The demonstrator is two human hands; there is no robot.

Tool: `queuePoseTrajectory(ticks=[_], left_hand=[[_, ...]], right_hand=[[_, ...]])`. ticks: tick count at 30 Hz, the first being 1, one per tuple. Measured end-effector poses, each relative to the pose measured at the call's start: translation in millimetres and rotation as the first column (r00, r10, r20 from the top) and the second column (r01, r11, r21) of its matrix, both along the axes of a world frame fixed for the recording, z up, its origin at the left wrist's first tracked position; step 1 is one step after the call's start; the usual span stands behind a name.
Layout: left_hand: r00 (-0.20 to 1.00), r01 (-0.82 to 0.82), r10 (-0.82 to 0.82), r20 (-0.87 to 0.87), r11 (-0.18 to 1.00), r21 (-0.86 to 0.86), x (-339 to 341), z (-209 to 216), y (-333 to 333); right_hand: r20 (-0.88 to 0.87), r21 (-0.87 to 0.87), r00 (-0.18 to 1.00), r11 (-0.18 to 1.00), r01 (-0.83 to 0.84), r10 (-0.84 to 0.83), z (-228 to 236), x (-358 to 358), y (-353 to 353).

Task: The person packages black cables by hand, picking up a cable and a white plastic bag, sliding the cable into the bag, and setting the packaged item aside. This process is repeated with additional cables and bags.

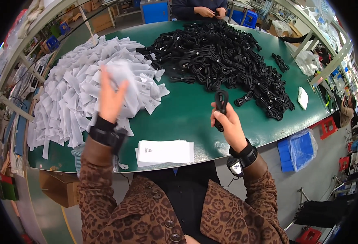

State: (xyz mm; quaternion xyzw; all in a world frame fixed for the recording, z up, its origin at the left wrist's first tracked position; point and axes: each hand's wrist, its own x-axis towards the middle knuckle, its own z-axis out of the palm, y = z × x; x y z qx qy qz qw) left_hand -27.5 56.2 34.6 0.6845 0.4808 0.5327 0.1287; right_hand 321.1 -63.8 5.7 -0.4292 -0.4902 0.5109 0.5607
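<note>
My right hand [227, 123] grips a coiled black cable [221, 100] upright above the green table, near the front edge. Over the large heap of filled whitish translucent bags [73, 87], my left hand [111, 95] is blurred by motion, its thumb and fingers spread apart. Right beside those fingers is a smeared whitish bag [124, 73], apparently in motion; whether it touches the hand is unclear. Below and between my hands, a stack of flat white bags [165, 151] lies at the table's near edge. The big pile of coiled black cables [227, 61] spreads beyond my right hand.
A small white packet [302, 98] lies at the right on the green table [183, 118]. Across the table stands another person [199, 8], hands together. A blue crate [290, 152] with plastic lining sits beyond the right edge; a cardboard box [59, 188] is below left.
</note>
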Motion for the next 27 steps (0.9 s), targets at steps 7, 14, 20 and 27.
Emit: queuePoseTrajectory(ticks=[7,14,20,27], left_hand=[[0.838,-0.081,0.102,-0.535,0.995,0.063,-32,-15,-80],[0.834,-0.263,0.095,-0.543,0.934,-0.241,-98,-76,-192],[0.823,-0.322,0.167,-0.543,0.924,-0.205,-116,-122,-195],[0.651,-0.449,0.397,-0.647,0.889,0.093,-75,-71,-180]], right_hand=[[0.28,-0.146,0.956,0.988,-0.048,0.088,-44,11,-21],[0.231,-0.177,0.972,0.984,0.007,0.034,-54,16,-26],[0.249,-0.176,0.967,0.984,-0.01,0.054,-47,-3,-28],[0.49,0.061,0.871,0.997,-0.04,0.005,-49,-6,-37]])
